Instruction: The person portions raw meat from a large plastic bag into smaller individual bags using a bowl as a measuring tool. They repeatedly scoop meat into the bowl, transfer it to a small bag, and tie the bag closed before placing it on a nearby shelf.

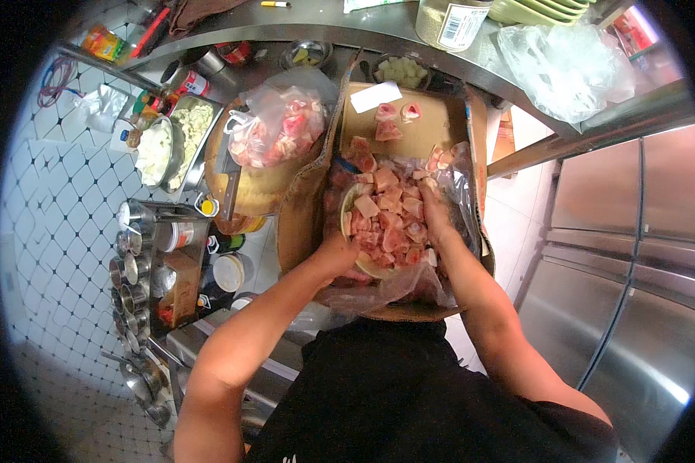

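Chunks of raw meat with bone (391, 217) are heaped in a pale round bowl (346, 215) inside an open cardboard box (306, 231). My left hand (344, 254) is at the bowl's lower left side, its fingers mostly hidden below the rim. At the right side of the heap lies my right hand (435, 211), fingers extended along the meat; whether it grips the bowl cannot be told. Clear plastic film (382, 292) lines the box around the bowl, with more meat under it. Loose meat pieces (388, 130) and a white paper slip (376, 97) rest on a cardboard flap.
Left of the box, a bag of meat (278, 130) and a cleaver (230, 194) lie on a round wooden board (260, 191). A steel shelf (324, 17) edge runs across the top. Steel cabinet doors (585, 278) stand at right, a bottle rack (179, 260) at left.
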`<action>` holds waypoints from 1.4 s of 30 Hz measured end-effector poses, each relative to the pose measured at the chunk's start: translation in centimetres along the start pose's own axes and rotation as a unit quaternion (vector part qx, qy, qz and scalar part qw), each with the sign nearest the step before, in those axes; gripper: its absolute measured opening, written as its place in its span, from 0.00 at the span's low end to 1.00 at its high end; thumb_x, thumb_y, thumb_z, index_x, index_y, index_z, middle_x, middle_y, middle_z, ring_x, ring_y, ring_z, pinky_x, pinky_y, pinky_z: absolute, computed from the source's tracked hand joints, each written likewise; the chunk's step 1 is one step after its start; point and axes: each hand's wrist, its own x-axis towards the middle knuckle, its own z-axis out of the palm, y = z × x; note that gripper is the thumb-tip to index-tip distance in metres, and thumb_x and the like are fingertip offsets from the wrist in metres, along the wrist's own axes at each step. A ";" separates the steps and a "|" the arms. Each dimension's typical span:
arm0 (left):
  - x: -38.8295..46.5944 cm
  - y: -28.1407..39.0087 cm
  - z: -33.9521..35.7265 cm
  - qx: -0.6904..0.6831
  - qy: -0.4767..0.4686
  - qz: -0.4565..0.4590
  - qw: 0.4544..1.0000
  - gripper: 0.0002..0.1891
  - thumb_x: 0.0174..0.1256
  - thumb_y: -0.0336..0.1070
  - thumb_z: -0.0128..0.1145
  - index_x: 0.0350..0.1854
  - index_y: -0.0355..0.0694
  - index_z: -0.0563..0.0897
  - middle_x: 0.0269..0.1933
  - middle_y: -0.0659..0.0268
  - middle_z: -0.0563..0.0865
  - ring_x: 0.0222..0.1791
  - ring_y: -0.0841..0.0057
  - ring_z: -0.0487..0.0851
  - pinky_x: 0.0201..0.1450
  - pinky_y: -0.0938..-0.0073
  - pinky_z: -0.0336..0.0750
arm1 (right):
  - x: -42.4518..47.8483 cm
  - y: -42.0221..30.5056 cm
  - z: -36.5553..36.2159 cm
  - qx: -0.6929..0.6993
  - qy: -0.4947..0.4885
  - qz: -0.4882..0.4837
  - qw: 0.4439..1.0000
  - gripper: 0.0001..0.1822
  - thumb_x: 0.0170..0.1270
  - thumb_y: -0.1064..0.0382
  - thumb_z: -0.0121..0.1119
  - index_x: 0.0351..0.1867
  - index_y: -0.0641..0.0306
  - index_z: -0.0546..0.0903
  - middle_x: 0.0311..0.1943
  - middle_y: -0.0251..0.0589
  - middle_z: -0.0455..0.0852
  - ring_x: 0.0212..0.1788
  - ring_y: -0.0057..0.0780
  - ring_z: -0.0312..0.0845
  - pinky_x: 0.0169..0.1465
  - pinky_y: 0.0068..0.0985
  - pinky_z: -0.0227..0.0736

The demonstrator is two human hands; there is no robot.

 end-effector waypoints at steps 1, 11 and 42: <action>0.0 0.5 0.0 0.001 -0.005 -0.009 1.000 0.25 0.81 0.46 0.45 0.76 0.48 0.60 0.64 0.53 0.79 0.54 0.56 0.86 0.40 0.58 0.90 | 0.0 0.3 -0.1 0.025 -0.001 -0.010 1.000 0.29 0.70 0.47 0.62 0.65 0.63 0.75 0.54 0.39 0.83 0.51 0.30 0.78 0.56 0.30 0.74; -0.7 2.0 0.1 0.002 -0.015 0.042 0.999 0.29 0.79 0.42 0.50 0.77 0.50 0.56 0.67 0.56 0.76 0.56 0.56 0.85 0.38 0.57 0.90 | -1.8 2.9 0.3 -0.100 -0.079 -0.203 0.971 0.28 0.69 0.56 0.66 0.66 0.67 0.74 0.60 0.42 0.80 0.60 0.31 0.75 0.65 0.28 0.69; -3.7 1.4 -0.6 -0.086 0.051 0.093 0.991 0.27 0.58 0.20 0.48 0.64 0.39 0.75 0.52 0.61 0.83 0.49 0.65 0.86 0.42 0.61 0.89 | -14.4 -3.9 6.0 -0.570 -0.021 -0.550 0.610 0.42 0.46 0.48 0.73 0.68 0.41 0.75 0.73 0.48 0.63 0.64 0.70 0.62 0.61 0.62 0.67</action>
